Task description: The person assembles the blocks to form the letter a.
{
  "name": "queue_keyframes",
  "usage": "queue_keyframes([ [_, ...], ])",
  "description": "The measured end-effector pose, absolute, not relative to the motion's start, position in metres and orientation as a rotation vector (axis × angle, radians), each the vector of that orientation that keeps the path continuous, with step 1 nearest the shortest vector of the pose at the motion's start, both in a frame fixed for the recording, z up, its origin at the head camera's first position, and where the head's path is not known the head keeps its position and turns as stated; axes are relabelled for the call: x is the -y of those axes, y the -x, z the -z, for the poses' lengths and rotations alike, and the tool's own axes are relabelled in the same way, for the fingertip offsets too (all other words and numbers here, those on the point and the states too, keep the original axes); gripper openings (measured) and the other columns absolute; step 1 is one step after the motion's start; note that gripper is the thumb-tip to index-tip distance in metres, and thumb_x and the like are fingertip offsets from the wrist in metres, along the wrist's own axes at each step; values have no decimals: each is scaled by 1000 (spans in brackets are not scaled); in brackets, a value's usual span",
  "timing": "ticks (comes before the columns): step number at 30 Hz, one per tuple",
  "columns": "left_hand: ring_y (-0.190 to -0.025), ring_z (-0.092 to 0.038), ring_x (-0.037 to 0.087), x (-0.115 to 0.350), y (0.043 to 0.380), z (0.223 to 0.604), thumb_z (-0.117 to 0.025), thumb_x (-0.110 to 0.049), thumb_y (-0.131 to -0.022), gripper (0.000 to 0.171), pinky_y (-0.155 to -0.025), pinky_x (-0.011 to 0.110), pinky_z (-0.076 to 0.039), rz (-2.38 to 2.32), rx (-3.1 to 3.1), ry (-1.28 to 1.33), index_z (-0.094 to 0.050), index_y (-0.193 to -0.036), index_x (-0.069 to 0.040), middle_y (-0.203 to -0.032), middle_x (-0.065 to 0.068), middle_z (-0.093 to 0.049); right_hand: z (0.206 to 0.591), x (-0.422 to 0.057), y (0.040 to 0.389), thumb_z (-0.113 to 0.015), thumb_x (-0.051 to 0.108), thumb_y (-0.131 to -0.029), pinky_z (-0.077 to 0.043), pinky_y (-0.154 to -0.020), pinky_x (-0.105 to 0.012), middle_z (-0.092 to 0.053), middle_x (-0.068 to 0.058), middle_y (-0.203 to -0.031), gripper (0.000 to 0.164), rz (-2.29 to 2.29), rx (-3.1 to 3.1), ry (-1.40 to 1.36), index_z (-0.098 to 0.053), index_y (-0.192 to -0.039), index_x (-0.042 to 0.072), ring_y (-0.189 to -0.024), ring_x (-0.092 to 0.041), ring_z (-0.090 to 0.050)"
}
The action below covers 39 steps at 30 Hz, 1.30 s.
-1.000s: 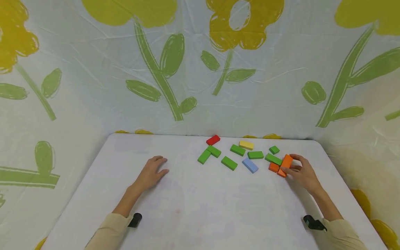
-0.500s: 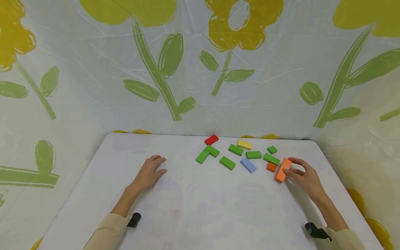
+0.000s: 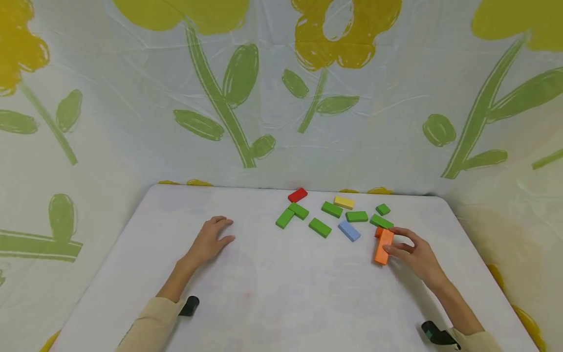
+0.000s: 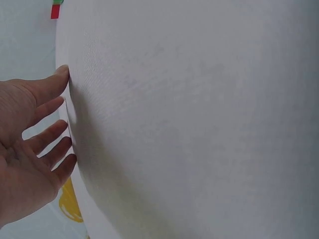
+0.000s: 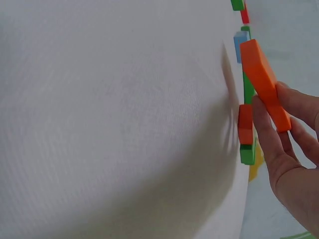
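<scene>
My right hand [image 3: 415,256] pinches a long orange block [image 3: 383,249] between thumb and fingers. The right wrist view shows this orange block [image 5: 261,74] tilted and raised off the white table, its shadow falling below. A second orange block [image 3: 378,232] lies just behind it, partly hidden in the head view. Beyond that, a green block [image 3: 381,221] is close to my fingertips. On the left side, my left hand [image 3: 206,247] holds nothing; its fingers are relaxed and spread over the tabletop, as the left wrist view of the hand [image 4: 30,139] also shows.
Several green blocks, one of them in the middle [image 3: 320,228], lie scattered toward the far side of the white table [image 3: 281,293]. Among them are a blue block [image 3: 349,231], a yellow block [image 3: 344,202] and a red block [image 3: 297,195]. A flower-patterned sheet [image 3: 365,146] hangs behind.
My right hand has lifted the long orange block and carried it left and nearer to me, away from beside the green block. My left hand has stayed in place.
</scene>
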<state>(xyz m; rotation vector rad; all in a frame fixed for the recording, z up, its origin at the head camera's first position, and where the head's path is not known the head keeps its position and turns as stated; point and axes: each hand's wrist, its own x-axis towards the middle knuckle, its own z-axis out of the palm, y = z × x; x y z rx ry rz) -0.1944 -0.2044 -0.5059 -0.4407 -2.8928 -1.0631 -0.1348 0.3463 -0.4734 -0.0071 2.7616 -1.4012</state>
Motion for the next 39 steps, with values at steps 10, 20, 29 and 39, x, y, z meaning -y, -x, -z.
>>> queue_keyframes([
  [10, -136, -41, 51, 206, 195, 511, -74, -11, -95, 45, -111, 65, -33, 1137, 2867, 448, -60, -135, 4, -143, 29, -50, 473, -324, 129, -77, 23, -95, -54, -83, -19, -47, -20, -146, 59, 1532, -2603, 68, -51, -145, 5, -102, 2, -65],
  [20, -136, -40, 52, 205, 193, 512, -72, -9, -96, 44, -111, 65, -33, 1173, 2852, 451, -59, -136, 6, -144, 30, -48, 480, -303, 125, -80, 20, -92, -57, -80, -26, -50, -21, -144, 57, 1578, -2488, 117, -55, -142, 6, -99, -14, -70],
  [29, -135, -39, 52, 206, 193, 514, -72, -7, -96, 44, -110, 66, -33, 1189, 2837, 468, -59, -136, 6, -144, 31, -47, 488, -287, 128, -80, 19, -91, -58, -79, -28, -53, -22, -142, 58, 1542, -2430, 137, -55, -141, 4, -99, -20, -71],
  [39, -133, -40, 53, 205, 193, 513, -72, -6, -95, 45, -109, 66, -34, 1190, 2841, 473, -58, -136, 6, -143, 31, -46, 489, -274, 131, -80, 20, -92, -58, -78, -28, -55, -22, -143, 58, 1517, -2395, 149, -55, -142, 3, -101, -26, -70],
])
